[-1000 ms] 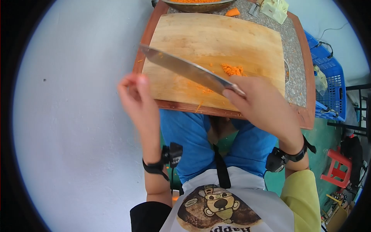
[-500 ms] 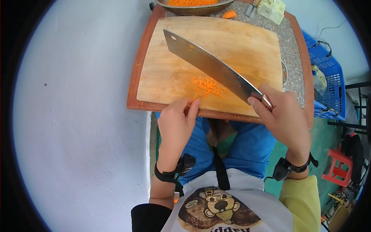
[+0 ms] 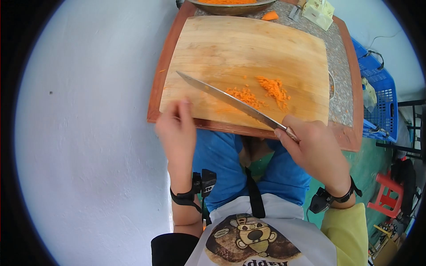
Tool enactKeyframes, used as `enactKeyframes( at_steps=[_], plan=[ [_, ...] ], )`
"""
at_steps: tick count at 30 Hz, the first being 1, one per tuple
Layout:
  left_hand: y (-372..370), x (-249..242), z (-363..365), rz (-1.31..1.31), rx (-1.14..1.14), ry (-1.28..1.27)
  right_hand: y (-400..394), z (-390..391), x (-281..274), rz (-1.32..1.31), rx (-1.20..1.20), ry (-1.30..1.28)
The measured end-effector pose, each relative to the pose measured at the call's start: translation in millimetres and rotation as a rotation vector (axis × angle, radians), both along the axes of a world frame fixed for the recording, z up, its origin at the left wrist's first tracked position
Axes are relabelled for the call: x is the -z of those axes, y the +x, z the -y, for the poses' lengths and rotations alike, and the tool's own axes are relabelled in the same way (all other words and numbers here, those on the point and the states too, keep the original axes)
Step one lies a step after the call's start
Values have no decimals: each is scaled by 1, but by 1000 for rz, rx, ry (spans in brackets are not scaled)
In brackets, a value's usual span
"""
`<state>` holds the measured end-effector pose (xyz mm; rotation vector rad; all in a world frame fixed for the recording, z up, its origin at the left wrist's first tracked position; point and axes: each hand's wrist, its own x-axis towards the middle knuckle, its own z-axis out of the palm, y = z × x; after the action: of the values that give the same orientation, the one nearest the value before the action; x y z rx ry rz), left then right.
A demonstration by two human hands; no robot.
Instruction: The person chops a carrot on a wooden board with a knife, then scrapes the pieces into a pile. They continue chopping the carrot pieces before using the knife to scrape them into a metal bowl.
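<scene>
My right hand [image 3: 313, 139] is closed round the handle of a cleaver [image 3: 222, 95], whose blade slants up and left over the cutting board [image 3: 213, 44]. Finely chopped carrot [image 3: 246, 96] lies along the blade, partly hidden by it. A second little heap of minced carrot [image 3: 274, 88] sits just beyond, to the right. At the board's near left corner is my left hand [image 3: 176, 131], slightly blurred, fingers loosely curled and thumb apart from them. I see nothing held in it.
At the far edge stands a metal bowl [image 3: 235, 8] of chopped carrot, with a carrot piece [image 3: 270, 16] beside it. A tissue pack [image 3: 318, 12] lies at the far right. Blue crates [image 3: 377, 75] and a red stool [image 3: 387, 195] are right of the table; a wall [image 3: 93, 111] is left.
My left hand has moved left, away from the chopped carrot. The cleaver has come nearer and turned edge-on, and a second heap of carrot now shows on its far side.
</scene>
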<state>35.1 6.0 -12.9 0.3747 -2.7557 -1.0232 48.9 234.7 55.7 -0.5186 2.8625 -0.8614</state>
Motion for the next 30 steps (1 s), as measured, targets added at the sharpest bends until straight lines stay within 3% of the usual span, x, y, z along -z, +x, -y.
enactKeyframes(
  at_steps=[2,6,8,12,13,16,30],
  plan=[
    [-9,-7,-1,-565,-238,147,1,4,2,58,7,-5],
    [-16,-25,-7,-492,-255,370,2,11,3,120,-46,47],
    [-21,-22,-7,-382,-70,622,4,15,5,77,-21,90],
    [-30,-6,-6,-230,36,588,3,17,2,80,-36,131],
    [-32,-4,-10,-298,-1,762,2,19,1,90,-35,158],
    [-39,0,-6,-336,-94,698,-3,26,8,93,-37,181],
    [-37,-9,-2,-294,-59,715,-7,27,1,100,-46,122]
  ],
)
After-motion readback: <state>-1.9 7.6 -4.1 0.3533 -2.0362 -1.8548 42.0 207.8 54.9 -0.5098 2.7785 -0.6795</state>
